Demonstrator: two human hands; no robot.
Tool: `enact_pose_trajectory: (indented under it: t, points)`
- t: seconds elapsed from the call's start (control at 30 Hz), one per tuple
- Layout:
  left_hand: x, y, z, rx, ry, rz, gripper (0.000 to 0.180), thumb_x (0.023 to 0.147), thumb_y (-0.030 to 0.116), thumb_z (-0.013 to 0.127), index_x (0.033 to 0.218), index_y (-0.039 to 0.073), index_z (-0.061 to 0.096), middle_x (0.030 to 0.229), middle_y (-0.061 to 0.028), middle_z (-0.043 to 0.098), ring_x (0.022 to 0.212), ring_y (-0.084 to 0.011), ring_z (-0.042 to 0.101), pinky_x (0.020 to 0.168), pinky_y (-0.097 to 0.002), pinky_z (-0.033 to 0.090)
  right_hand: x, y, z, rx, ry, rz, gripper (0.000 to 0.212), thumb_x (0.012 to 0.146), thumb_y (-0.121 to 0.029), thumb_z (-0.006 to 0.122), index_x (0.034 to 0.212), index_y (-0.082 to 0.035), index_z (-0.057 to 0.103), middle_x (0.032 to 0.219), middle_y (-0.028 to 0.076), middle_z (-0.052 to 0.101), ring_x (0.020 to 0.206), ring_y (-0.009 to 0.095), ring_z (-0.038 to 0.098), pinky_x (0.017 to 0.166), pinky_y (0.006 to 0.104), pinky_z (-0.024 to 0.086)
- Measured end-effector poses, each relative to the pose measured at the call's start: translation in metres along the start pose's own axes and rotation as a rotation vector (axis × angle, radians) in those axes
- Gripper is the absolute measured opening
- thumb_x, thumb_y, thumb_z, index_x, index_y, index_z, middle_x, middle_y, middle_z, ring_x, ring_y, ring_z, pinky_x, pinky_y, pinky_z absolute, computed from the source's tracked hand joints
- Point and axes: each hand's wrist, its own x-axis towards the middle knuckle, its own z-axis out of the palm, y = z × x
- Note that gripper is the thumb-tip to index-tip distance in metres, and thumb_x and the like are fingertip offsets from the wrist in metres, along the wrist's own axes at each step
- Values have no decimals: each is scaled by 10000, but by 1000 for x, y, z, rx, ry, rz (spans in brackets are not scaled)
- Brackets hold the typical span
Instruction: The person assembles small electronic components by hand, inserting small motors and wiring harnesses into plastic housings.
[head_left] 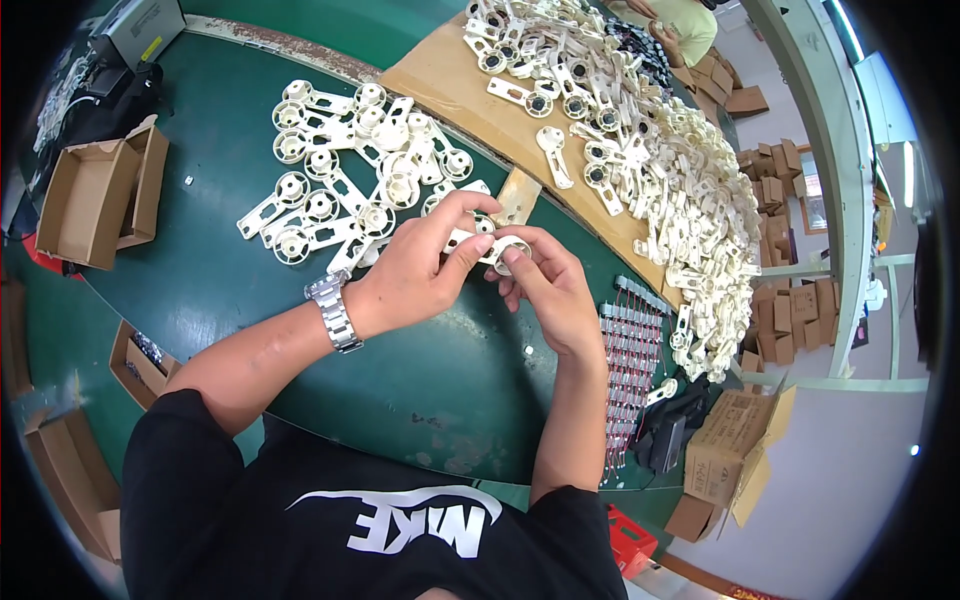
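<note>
Between my hands is a white plastic housing with a round ring at one end and a flat slotted handle. My left hand, with a metal watch on its wrist, pinches the handle between thumb and fingers. My right hand is closed round the ring end, its thumb pressed on the ring. The fingers partly cover the piece, so the inside of the ring is hidden. Just beyond my left hand lies a loose pile of similar white housings. A small wooden block lies beyond the held piece.
A big heap of white housings, some with dark round centres, covers a cardboard sheet at right. Rows of small grey motors with red wires lie right of my forearm. An open carton stands at left. Another person's hand shows at the far edge.
</note>
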Motion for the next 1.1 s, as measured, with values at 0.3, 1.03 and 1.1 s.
enact_pose_trajectory:
  t: [0.3,1.03,1.1]
  points:
    - [3,0,-2,-130,39,-83,354,1103,192,573,1403,9,530,1154,-67,686,828,-86,606,683,-251,479,0,-6,3,-115,75,-49,286,1058,-147,672,1322,-37,673,874,-6,700,760,55,649,627,224,510]
    - [14,8,-37,1248,351,117,256,871,198,798,1046,47,690,1026,-98,602,983,-307,547,846,-452,435,36,-74,-54,38,597,-320,437,1031,-187,702,1390,37,593,983,72,741,870,135,664,752,280,519]
    - [12,4,-36,1232,347,94,199,884,171,782,1019,55,694,998,-97,616,963,-307,562,843,-452,452,18,-71,-66,-158,620,-310,625,1041,-183,693,1561,40,427,1114,145,757,954,180,697,792,285,554]
